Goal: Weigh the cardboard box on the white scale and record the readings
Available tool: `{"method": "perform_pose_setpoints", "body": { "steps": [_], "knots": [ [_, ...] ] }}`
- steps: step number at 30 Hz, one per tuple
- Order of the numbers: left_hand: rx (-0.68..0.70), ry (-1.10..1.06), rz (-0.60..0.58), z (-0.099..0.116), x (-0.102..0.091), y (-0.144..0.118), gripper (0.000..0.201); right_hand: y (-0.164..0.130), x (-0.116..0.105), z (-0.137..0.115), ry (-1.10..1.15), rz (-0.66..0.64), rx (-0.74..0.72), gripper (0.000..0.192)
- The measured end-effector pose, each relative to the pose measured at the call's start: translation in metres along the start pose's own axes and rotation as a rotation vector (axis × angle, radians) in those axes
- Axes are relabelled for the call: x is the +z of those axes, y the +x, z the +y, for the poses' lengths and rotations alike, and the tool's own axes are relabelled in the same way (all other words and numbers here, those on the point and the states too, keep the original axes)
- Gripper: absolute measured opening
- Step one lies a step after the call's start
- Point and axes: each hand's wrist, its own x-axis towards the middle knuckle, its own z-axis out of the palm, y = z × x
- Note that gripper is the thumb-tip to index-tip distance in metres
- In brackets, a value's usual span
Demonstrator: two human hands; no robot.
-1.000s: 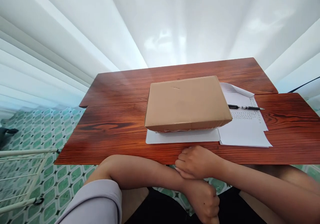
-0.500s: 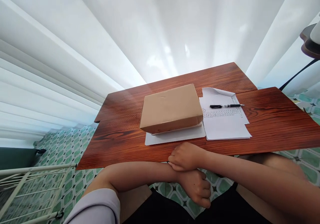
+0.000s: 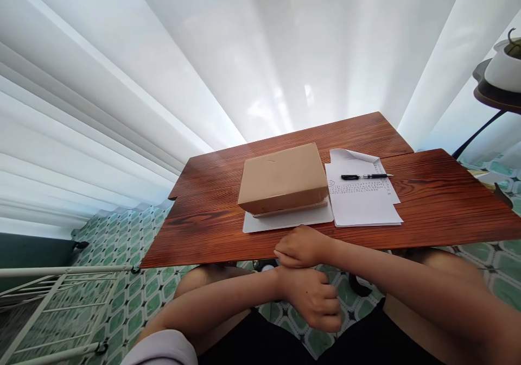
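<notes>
My left hand hangs just off the table's front edge, its fingers curled into a loose fist; the palm is hidden. Across the left wrist lies my right hand, also closed, knuckles toward the table edge, with nothing visible in it. Beyond the hands, a brown cardboard box stands on a flat white sheet or board. To its right are white papers with rows of writing and one curled corner. A black pen with a clear section rests on top of them.
The reddish-brown wooden table reaches to white curtains. A white metal rack stands at the lower left. At the right edge, a white plant pot sits on a dark stand. Green patterned tiles cover the floor.
The view has shifted slightly, showing more of the plant pot. My left forearm has dropped lower, away from the table edge. Both hands remain crossed; box, papers and pen stay in place.
</notes>
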Motion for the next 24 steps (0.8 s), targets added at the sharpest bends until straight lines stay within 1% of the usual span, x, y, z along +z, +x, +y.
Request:
{"method": "perform_pose_setpoints", "body": {
  "steps": [3, 5, 6, 8, 10, 12, 14, 16, 19, 22, 24],
  "knots": [
    [-0.021, 0.091, 0.045, 0.001, -0.011, 0.005, 0.016, -0.003, 0.006, 0.002, -0.067, 0.158, -0.076, 0.039],
    [-0.033, 0.130, 0.024, 0.002, -0.015, 0.006, 0.014, -0.004, 0.010, 0.004, -0.096, 0.238, -0.110, 0.041],
    [-0.036, 0.140, 0.006, 0.002, -0.017, 0.005, 0.014, -0.004, 0.012, 0.004, -0.104, 0.258, -0.118, 0.042],
    [-0.044, 0.161, -0.008, 0.004, -0.017, 0.001, 0.014, -0.005, 0.013, 0.005, -0.109, 0.254, -0.119, 0.042],
    [-0.067, 0.188, -0.010, 0.005, -0.016, -0.004, 0.015, -0.006, 0.012, 0.005, -0.105, 0.218, -0.115, 0.042],
    [-0.091, 0.216, -0.045, 0.006, -0.016, -0.008, 0.014, -0.007, 0.010, 0.005, -0.101, 0.177, -0.099, 0.042],
    [-0.099, 0.239, -0.084, 0.006, -0.019, -0.010, 0.009, -0.008, 0.008, 0.004, -0.095, 0.136, -0.073, 0.043],
    [-0.100, 0.273, -0.082, 0.005, -0.024, -0.009, 0.008, -0.008, 0.005, 0.004, -0.082, 0.104, -0.051, 0.044],
    [-0.105, 0.345, -0.054, 0.003, -0.034, -0.007, 0.016, -0.007, 0.004, 0.003, -0.073, 0.111, -0.053, 0.048],
    [-0.118, 0.428, 0.050, 0.000, -0.045, -0.007, 0.018, -0.006, 0.003, 0.001, -0.080, 0.160, -0.070, 0.051],
    [-0.116, 0.469, 0.120, -0.003, -0.053, -0.008, 0.020, -0.004, -0.001, -0.001, -0.112, 0.196, -0.043, 0.051]
  ]
}}
